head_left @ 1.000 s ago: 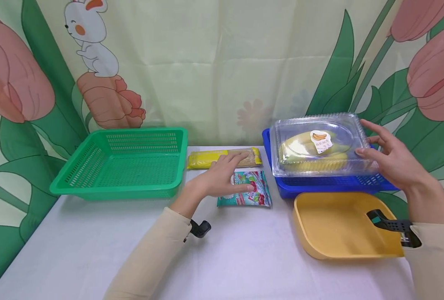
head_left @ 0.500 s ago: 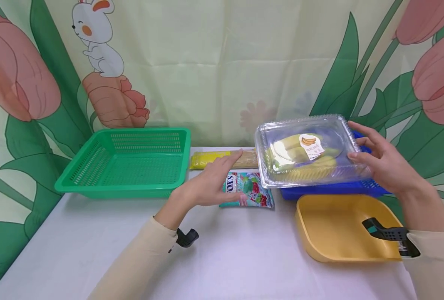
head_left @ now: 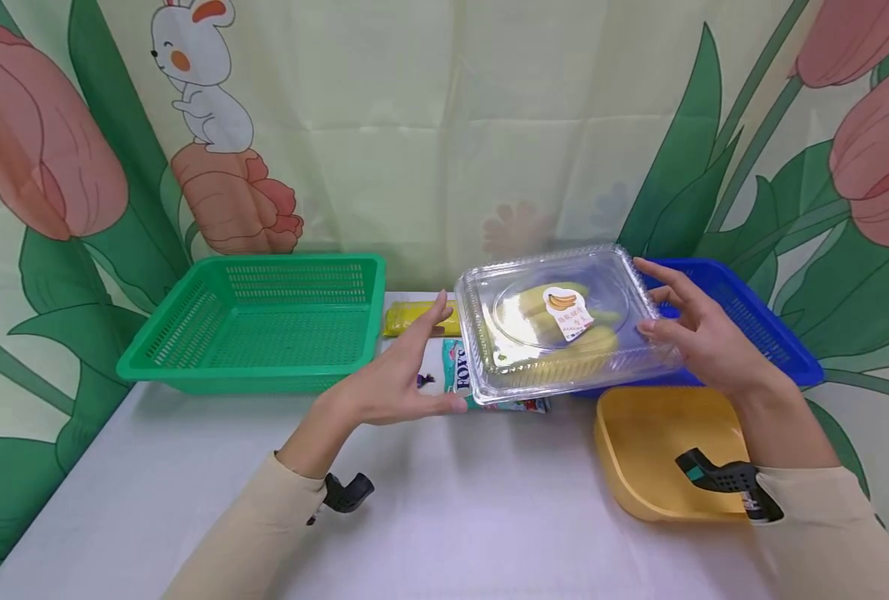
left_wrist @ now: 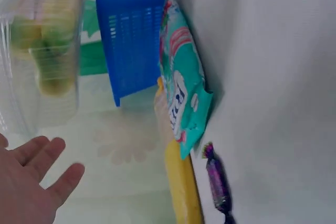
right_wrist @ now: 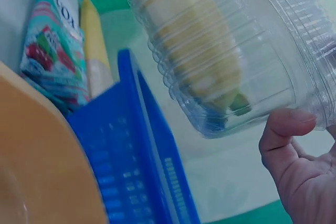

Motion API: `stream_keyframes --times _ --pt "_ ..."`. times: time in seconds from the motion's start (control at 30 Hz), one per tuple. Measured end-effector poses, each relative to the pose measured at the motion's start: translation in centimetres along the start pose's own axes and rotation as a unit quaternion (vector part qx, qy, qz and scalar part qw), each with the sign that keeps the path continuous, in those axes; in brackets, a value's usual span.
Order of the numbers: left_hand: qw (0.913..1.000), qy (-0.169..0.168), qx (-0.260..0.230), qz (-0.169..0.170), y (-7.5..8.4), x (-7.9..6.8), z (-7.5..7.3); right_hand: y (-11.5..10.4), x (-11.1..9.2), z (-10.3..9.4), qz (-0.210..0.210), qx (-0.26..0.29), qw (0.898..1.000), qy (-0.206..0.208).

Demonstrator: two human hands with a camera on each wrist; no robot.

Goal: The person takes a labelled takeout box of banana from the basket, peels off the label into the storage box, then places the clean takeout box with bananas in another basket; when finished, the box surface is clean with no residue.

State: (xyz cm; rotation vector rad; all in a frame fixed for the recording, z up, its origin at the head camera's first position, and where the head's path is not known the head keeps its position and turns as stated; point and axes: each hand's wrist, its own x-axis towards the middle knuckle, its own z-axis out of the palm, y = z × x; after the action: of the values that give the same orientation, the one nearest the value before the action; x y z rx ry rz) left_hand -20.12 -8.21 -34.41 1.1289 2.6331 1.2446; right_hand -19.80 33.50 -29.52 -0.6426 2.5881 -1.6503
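Observation:
A clear plastic clamshell box (head_left: 519, 367) with bananas (head_left: 590, 346) inside and a banana sticker on its lid is held up in the air, slightly tilted. My right hand (head_left: 702, 333) grips its right end, the thumb on the near side, as the right wrist view also shows. Spread and straight-fingered, my left hand (head_left: 392, 375) is close by the box's left end; a gap shows between them in the left wrist view. Beneath the box lie a teal FOX'S candy bag (left_wrist: 184, 82) and a yellow packet (head_left: 422, 319), both partly hidden in the head view.
A green basket (head_left: 264, 385) stands at the back left. The blue basket (head_left: 781, 333) is at the back right, with a yellow-orange bin (head_left: 669, 450) in front of it. One purple-wrapped candy (left_wrist: 218, 182) lies beside the bag. A printed curtain hangs behind the table.
The right hand has carried the banana box leftward, from over the blue basket to over the candy bag. My left hand has drawn back a little to the left and nearer me.

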Motion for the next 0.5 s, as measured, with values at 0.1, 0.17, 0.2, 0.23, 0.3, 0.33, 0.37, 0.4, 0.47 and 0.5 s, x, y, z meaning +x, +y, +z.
stream_keyframes --times 0.1,0.17,0.2,0.23,0.3,0.33,0.37,0.4,0.47,0.5 --pt "0.9983 0.005 -0.057 0.002 -0.2 -0.6 -0.2 -0.5 0.1 0.9 0.003 0.023 1.0 -0.012" --pt "0.9964 0.008 -0.084 0.01 -0.3 -0.8 -0.4 -0.8 0.2 1.4 0.001 0.027 0.999 -0.019" --pt "0.9955 0.01 -0.093 0.015 -0.3 -0.8 -0.6 -1.0 0.3 1.6 0.0 0.026 0.999 -0.02" --pt "0.9953 0.012 -0.095 0.017 -0.3 -0.9 -0.8 -1.1 0.4 1.9 -0.002 0.023 1.0 -0.021" --pt "0.9951 0.014 -0.095 0.021 -0.4 -0.9 -1.2 -1.3 0.7 2.5 -0.005 0.015 1.0 -0.022" --pt "0.9952 0.015 -0.095 0.022 -0.5 -1.0 -1.4 -1.3 0.8 2.8 -0.002 0.013 1.0 -0.02" --pt "0.9954 0.016 -0.093 0.019 -0.6 -1.0 -1.6 -1.3 1.0 3.1 0.0 0.011 1.0 -0.021" --pt "0.9955 0.015 -0.092 0.014 -0.7 -1.2 -1.8 -1.2 1.2 3.5 0.004 0.014 1.0 -0.021" --pt "0.9958 0.01 -0.091 0.003 -0.9 -1.5 -2.0 -0.8 1.4 4.2 0.012 0.011 1.0 -0.02" --pt "0.9959 0.006 -0.09 0.0 -1.0 -1.6 -2.1 -0.7 1.4 4.4 0.016 0.011 1.0 -0.021"
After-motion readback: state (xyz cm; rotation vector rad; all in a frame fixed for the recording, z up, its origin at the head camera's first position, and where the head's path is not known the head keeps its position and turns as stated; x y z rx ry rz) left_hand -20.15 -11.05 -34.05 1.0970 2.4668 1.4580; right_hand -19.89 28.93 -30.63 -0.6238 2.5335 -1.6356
